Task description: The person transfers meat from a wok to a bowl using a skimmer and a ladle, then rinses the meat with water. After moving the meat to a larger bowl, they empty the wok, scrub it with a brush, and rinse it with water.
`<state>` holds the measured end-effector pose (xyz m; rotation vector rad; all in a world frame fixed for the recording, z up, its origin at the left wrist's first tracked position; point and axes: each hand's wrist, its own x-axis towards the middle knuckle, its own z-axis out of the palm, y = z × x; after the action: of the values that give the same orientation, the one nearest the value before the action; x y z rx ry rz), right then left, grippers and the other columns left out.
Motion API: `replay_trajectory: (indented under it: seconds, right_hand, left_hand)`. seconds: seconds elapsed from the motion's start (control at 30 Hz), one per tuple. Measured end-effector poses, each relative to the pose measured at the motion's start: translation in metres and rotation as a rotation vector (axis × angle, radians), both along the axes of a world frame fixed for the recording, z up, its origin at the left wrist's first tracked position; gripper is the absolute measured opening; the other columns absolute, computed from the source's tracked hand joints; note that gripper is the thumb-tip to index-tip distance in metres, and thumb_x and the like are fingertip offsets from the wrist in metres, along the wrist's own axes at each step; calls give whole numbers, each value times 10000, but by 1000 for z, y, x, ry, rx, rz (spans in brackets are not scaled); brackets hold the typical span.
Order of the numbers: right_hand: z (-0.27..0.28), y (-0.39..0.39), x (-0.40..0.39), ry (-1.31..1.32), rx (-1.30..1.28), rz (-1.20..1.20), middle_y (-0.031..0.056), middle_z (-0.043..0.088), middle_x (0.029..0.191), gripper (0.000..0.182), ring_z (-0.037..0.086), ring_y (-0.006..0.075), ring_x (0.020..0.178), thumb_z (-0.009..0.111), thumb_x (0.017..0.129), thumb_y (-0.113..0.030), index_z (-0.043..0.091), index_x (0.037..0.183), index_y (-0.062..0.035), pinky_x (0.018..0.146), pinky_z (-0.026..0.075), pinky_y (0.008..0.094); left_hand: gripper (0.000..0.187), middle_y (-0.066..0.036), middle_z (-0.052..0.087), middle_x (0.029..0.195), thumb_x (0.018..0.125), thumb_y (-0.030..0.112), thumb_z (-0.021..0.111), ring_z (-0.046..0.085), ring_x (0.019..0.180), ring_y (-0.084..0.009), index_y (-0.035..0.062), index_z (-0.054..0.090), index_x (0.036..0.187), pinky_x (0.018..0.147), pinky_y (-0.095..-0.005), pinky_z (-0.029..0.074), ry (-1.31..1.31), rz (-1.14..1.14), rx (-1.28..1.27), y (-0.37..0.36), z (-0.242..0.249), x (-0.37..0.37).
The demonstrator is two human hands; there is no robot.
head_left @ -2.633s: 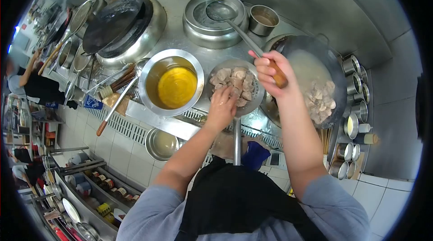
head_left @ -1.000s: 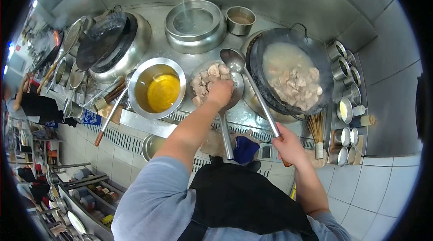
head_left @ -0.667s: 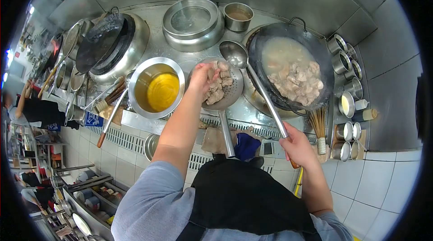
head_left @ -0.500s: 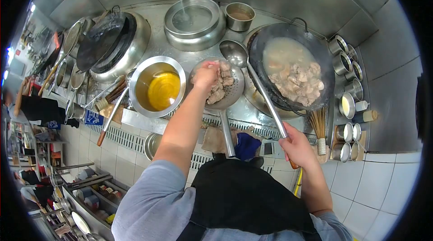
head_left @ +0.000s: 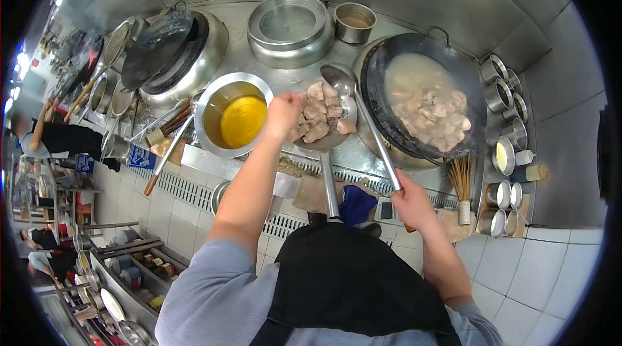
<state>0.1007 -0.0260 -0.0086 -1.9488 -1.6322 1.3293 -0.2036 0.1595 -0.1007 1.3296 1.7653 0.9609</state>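
Note:
My left hand point(head_left: 285, 116) is closed over the left edge of the perforated strainer point(head_left: 350, 109), between it and a pot of yellow oil point(head_left: 243, 122). What its curled fingers hold, if anything, is hidden. Pieces of pale cooked meat point(head_left: 315, 113) lie in the strainer, whose handle points toward me. My right hand point(head_left: 413, 200) grips the long handle of a metal ladle point(head_left: 339, 78), and the ladle's bowl rests by the strainer's upper right rim. Right of it, a black wok point(head_left: 476, 109) holds cloudy liquid and more meat point(head_left: 431, 113).
A round lidded vessel point(head_left: 290, 48) and a small pot point(head_left: 354, 24) stand behind the strainer. Another wok point(head_left: 155, 54) sits at the left. Small metal containers point(head_left: 497, 95) line the right side. A person point(head_left: 58, 138) stands far left.
My left hand has moved off the meat to the strainer's left edge, exposing more pieces. My right hand still grips the ladle. The whole view has shifted slightly.

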Motion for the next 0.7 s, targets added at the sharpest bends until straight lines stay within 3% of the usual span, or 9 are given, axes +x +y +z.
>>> replay_trajectory:
  seconds: [0.07,0.13,0.2,0.33,0.4,0.43,0.5,0.63,0.7]
  right_hand:
    - [-19,-7,2,-23,89,47,38,530,626,577,516,128,462,531,840,-59,406,1404,-58,456,427,295]
    - [-15,-10,5,-48,176,91,22,522,615,587,472,108,417,528,847,-54,399,1419,-79,411,402,275]
    - [14,-9,9,146,-23,-26,62,546,641,567,566,128,579,549,832,-73,423,1384,-43,541,454,319]
    - [29,-15,13,99,35,-46,25,522,638,582,535,109,530,546,844,-54,405,1408,-71,498,439,297]
    - [50,-14,10,205,14,-101,0,515,649,598,508,93,479,539,852,-26,388,1428,-87,449,417,263]
    - [52,-14,11,204,17,-98,0,515,649,598,508,93,479,539,852,-26,388,1428,-87,449,417,263]
    - [55,-14,12,301,75,-125,-8,516,658,594,473,75,439,528,858,1,391,1429,-90,414,395,237]
    - [67,-15,12,389,95,-146,-6,504,663,597,461,73,442,523,862,11,377,1435,-70,416,393,230]
    - [71,-17,13,505,108,-203,-3,499,674,599,441,69,438,515,862,30,365,1437,-48,410,384,217]
  left_hand:
    - [367,-217,665,750,891,358,586,654,694,-365,13,702,846,654,-418,502,169,-141,105,-34,-22,-7]
    - [448,-235,651,732,905,402,541,649,730,-394,2,692,771,696,-452,497,227,-224,-105,-70,-21,-2]
    - [557,-210,657,699,926,486,490,665,736,-358,13,690,711,752,-432,503,206,-221,-258,-96,-46,3]
    - [612,-217,685,788,926,556,462,682,743,-326,13,699,774,752,-416,517,40,-295,-579,-124,-67,22]
    - [600,-187,675,777,904,565,521,672,692,-319,-17,659,957,677,-415,537,-360,-217,-801,-138,-69,41]
    - [600,-187,675,777,904,565,521,672,692,-319,-17,659,957,677,-415,537,-362,-216,-797,-145,-54,54]
    - [437,-113,609,696,899,361,619,613,574,-267,-41,542,1054,532,-373,514,-1067,165,-903,-157,-27,74]
    - [274,-40,496,612,858,129,632,519,491,-178,-26,463,1007,435,-328,452,-1183,15,-720,-157,-45,79]
    - [199,-16,470,630,854,52,582,465,499,-103,43,405,942,430,-295,407,-908,50,-684,-154,-27,73]
